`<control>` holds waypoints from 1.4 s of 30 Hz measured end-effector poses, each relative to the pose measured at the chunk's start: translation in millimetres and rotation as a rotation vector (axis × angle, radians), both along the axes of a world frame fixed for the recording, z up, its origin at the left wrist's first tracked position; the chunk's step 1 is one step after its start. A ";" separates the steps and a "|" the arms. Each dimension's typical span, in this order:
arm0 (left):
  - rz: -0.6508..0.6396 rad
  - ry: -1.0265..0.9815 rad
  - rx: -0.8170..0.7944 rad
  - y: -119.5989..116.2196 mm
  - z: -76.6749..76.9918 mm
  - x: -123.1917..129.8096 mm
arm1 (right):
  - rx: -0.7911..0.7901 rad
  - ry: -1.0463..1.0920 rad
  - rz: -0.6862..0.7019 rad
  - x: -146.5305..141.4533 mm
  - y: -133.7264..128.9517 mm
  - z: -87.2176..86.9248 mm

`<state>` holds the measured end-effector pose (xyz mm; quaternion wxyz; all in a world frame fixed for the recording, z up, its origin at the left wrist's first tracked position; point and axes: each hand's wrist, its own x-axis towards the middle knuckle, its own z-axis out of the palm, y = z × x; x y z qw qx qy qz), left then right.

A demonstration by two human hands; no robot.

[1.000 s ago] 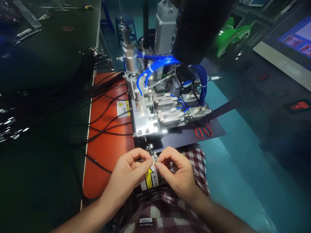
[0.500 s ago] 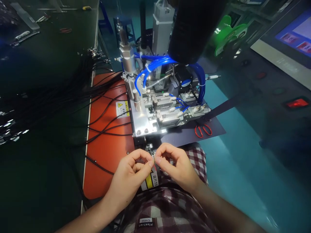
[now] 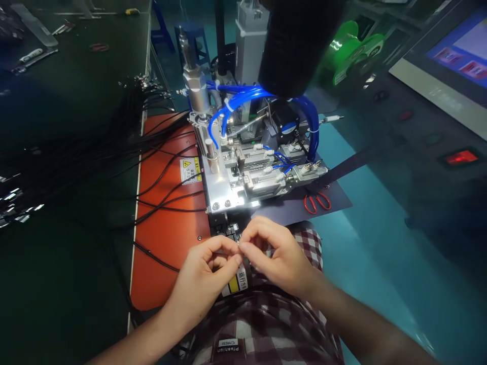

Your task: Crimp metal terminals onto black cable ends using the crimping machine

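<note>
My left hand (image 3: 213, 274) and my right hand (image 3: 276, 253) meet fingertip to fingertip at the near end of a metal machine (image 3: 228, 192). Thumb and forefinger are pinched together on each hand. Whatever lies between the fingertips is too small to make out. Under the hands shows a white and yellow label (image 3: 238, 281) on the machine's near part. Just beyond them sits a small dark and silver fixture (image 3: 232, 228), partly covered by my fingers. Black cables (image 3: 171, 203) run over the orange plate (image 3: 163, 279) left of the hands.
Red-handled scissors (image 3: 317, 204) lie on a dark sheet right of the machine. Blue air tubes (image 3: 251, 94) arch over it. A green spool (image 3: 346, 45) and a screen (image 3: 456, 56) stand at the right. A bundle of black cables (image 3: 95, 137) lies on the dark table at the left.
My right hand has shifted slightly up and left against the left hand's fingertips. The left hand stays nearly in place, and the whole view has shifted a little.
</note>
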<state>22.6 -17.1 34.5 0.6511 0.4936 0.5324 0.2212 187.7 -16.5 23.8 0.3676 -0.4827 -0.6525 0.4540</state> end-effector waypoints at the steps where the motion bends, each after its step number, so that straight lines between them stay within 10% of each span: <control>1: 0.017 -0.016 -0.030 0.5 -0.3 -1.0 | -0.057 0.044 -0.057 0.3 -0.2 -2.9; 16: 0.034 -0.008 0.017 -0.3 -4.1 1.3 | -0.140 -0.038 0.051 5.8 -0.3 1.6; 29: -0.057 0.037 0.097 -0.5 -3.2 2.9 | 0.243 -0.426 0.287 9.2 7.2 15.9; 42: 0.128 -0.113 -0.098 0.6 -6.0 -3.9 | -0.369 0.211 -0.083 0.8 -10.7 -14.9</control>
